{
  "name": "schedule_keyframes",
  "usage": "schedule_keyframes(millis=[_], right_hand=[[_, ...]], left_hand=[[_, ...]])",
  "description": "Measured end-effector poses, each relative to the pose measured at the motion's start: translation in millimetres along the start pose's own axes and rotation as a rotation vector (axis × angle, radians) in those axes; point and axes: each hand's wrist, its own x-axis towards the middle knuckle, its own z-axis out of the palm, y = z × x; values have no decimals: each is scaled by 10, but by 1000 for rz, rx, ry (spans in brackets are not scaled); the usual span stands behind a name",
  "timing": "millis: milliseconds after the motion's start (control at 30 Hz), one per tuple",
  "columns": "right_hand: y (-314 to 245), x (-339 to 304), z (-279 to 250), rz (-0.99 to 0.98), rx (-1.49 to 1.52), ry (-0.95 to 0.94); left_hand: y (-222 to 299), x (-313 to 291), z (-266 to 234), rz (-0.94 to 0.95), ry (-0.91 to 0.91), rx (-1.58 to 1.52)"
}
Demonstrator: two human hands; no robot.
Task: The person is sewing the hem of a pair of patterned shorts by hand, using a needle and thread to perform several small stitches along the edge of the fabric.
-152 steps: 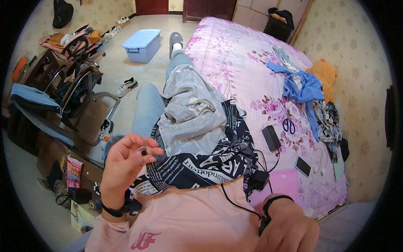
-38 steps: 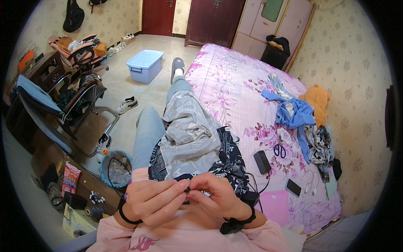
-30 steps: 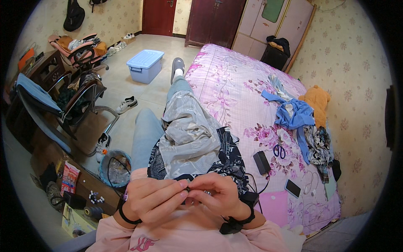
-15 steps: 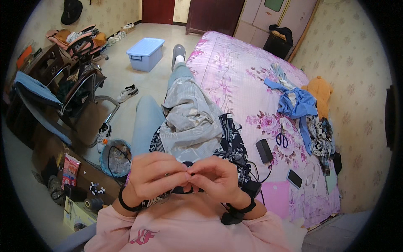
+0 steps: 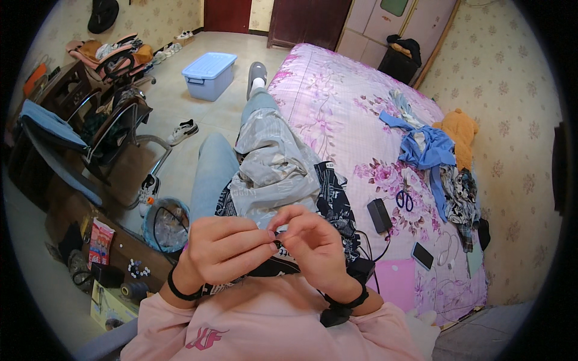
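Observation:
My left hand (image 5: 226, 249) and my right hand (image 5: 316, 249) meet over my lap, fingertips almost touching. The left fingers are pinched together, and a tiny dark thing (image 5: 277, 242) shows at their tips, too small to name. Thumb and forefinger of the right hand curl in against the same spot; what they grip is hidden. Across my thighs just beyond lies a crumpled light grey cloth (image 5: 274, 174). A black cloth with white print (image 5: 334, 195) spreads under it and toward my waist.
The flowered bed (image 5: 325, 114) runs along my right, bearing scissors (image 5: 404, 201), a black box-shaped device (image 5: 379, 215), a phone (image 5: 422, 256) and blue clothing (image 5: 426, 147). At left are a bin (image 5: 165, 225), thread spool (image 5: 133, 290), small round pieces (image 5: 138, 269) and a chair (image 5: 57, 126).
My right hand has shifted slightly, and its forefinger is lifted and more bent, opening a little gap from the left fingertips. The left hand stays nearly in place.

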Motion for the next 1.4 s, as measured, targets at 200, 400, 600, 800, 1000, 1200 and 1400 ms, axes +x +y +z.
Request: schedule_keyframes(millis=[200,400,600,800,1000,1200,1400], right_hand=[[-198,1,-274,-442,-494,-17],[-483,1,-232,-599,-1084,-152],[-495,13,-186,-741,-1190,-232],[-478,40,-164,-802,-1257,-244],[-448,34,-174,-885,-1283,-229],[-501,4,-185,-884,-1302,-216],[-497,-45,-136,-901,-1320,-220]], left_hand=[[22,-68,-7,-38,26,38],[57,-49,-41,-50,-5,50],[109,-59,-62,-65,-35,38],[127,-80,-54,-92,-21,-11],[194,-67,-101,-70,-28,-10],[228,-65,-112,-13,-9,40],[282,-58,-136,4,-45,73]])
